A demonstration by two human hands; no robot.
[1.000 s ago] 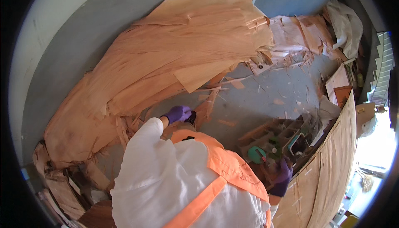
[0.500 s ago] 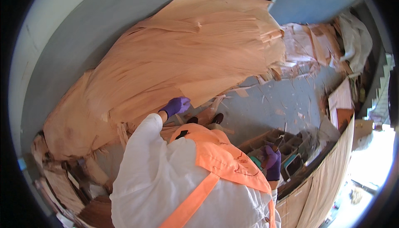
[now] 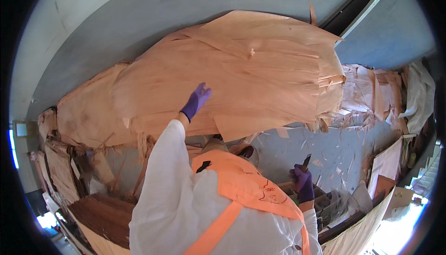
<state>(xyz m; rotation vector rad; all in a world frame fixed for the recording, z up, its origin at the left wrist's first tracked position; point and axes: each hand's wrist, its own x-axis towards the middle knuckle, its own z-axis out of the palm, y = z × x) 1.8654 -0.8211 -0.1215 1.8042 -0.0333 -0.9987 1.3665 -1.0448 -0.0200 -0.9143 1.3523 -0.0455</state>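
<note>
Right hand (image 3: 303, 184), purple glove: fingers closed round a dark flat-bladed tool (image 3: 306, 161), blade up and angled away from the person. Fine detail of the grip too small to read. Held near the body's right side, between the orange apron (image 3: 253, 183) and the littered floor.

Left hand (image 3: 196, 100), also purple-gloved: holds nothing visible; fingers partly spread, thumb apart from them. It is over the veneer stack (image 3: 269, 76), about midway along its length and nearer its front edge than its back edge — contact with the top sheet cannot be told.

The stack: thin, pale orange-brown wood sheets, broad and layered, lying across the person's front. Right of the left hand, one sheet's corner juts past the front edge. The right end is frayed and split; ragged strips hang at the front edge toward the left corner.

Outward: grey floor (image 3: 290, 149) beyond the front edge, scattered with splinters; a dark shoe (image 3: 247, 152) near that edge. Below the right hand, a compartmented tray (image 3: 319, 192), clear plastic (image 3: 341, 205) just beside it. Past the stack's right end — a second, torn pile (image 3: 364, 90), then white sheeting (image 3: 420, 97).
</note>
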